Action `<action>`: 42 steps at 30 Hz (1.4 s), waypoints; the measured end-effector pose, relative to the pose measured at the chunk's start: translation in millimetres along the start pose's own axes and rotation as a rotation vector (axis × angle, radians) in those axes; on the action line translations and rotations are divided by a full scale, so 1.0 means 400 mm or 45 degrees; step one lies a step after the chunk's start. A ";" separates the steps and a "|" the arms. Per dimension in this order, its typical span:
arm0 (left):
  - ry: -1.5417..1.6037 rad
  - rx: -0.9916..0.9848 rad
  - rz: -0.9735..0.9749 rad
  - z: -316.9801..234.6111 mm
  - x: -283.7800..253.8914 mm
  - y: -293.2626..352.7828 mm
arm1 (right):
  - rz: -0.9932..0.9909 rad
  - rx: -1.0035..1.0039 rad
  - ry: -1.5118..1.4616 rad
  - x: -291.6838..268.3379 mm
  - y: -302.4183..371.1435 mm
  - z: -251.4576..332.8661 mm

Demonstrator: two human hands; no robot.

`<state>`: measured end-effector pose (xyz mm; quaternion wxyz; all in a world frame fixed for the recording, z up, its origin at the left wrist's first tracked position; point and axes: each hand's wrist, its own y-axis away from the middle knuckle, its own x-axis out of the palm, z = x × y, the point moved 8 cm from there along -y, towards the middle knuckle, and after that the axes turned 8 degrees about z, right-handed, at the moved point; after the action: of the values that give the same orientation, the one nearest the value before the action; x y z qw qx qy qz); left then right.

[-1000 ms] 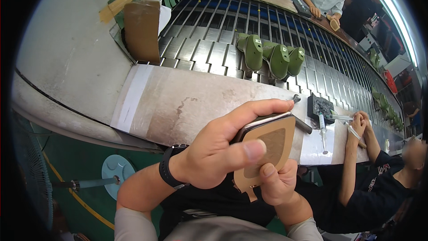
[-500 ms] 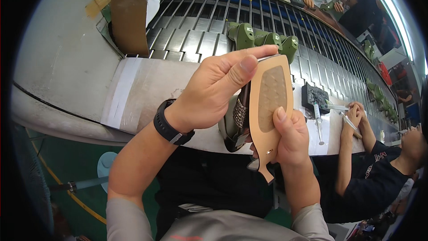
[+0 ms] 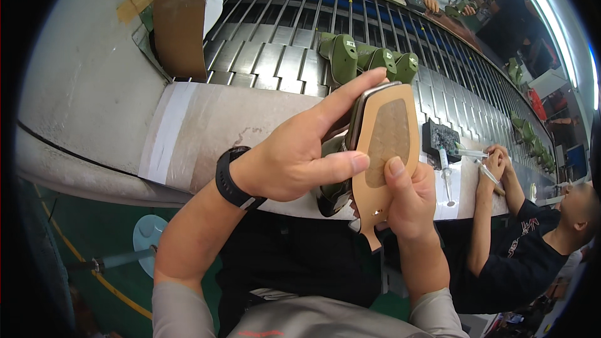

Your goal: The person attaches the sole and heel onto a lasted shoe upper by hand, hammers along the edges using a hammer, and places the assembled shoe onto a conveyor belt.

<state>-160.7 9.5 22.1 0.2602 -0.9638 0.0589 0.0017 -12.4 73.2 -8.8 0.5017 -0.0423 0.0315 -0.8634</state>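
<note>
Upright between my hands is a shoe with its tan sole [image 3: 412, 141] facing me. A brown textured patch fills the sole's middle, and the sole narrows downward to a small tail. My left hand [image 3: 291, 156] grips the shoe from the left, its thumb on the sole's left edge and its index finger stretched along the top end. With its thumb pressed to the sole's lower part, my right hand [image 3: 413, 203] grips the right side. Below my left hand shows a dark glossy part [image 3: 332, 199], seemingly of the same shoe. Most of the upper is hidden.
Several green shoe lasts [image 3: 344, 59] stand on the slatted metal conveyor [image 3: 275, 56] beyond the pale bench [image 3: 206, 125]. A dark box [image 3: 433, 139] and a syringe [image 3: 447, 178] lie to the right, near a co-worker's hands [image 3: 494, 166]. A brown board [image 3: 179, 34] stands at left.
My left hand has shifted its hold, its thumb moving down from the sole's top to its left edge. The shoe has turned slightly and moved a little right.
</note>
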 end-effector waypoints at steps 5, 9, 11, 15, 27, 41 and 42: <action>0.043 0.012 -0.214 -0.040 0.012 0.048 | 0.099 -0.021 0.157 0.048 0.046 0.018; 0.128 0.046 -0.375 -0.087 0.036 0.114 | 0.077 -0.391 0.230 0.093 0.103 0.007; 0.118 0.066 -0.431 -0.111 0.049 0.152 | 0.060 -0.357 0.181 0.117 0.119 -0.001; 0.123 0.045 -0.578 -0.140 0.043 0.218 | 0.119 -0.502 0.410 0.184 0.127 0.048; -0.295 -0.118 -0.852 -0.214 0.012 0.272 | 0.340 -0.395 0.650 0.259 0.097 0.064; -0.516 0.097 -1.028 -0.124 -0.038 0.359 | 0.398 -0.402 0.938 0.245 -0.009 0.057; -0.553 0.136 -1.111 -0.075 -0.038 0.403 | 0.416 -0.421 1.075 0.243 -0.026 0.040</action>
<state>-195.1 -141.9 -32.3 0.2921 -0.8612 -0.4059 0.0906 -67.8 -6.4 12.2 0.5608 0.2383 0.3755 -0.6983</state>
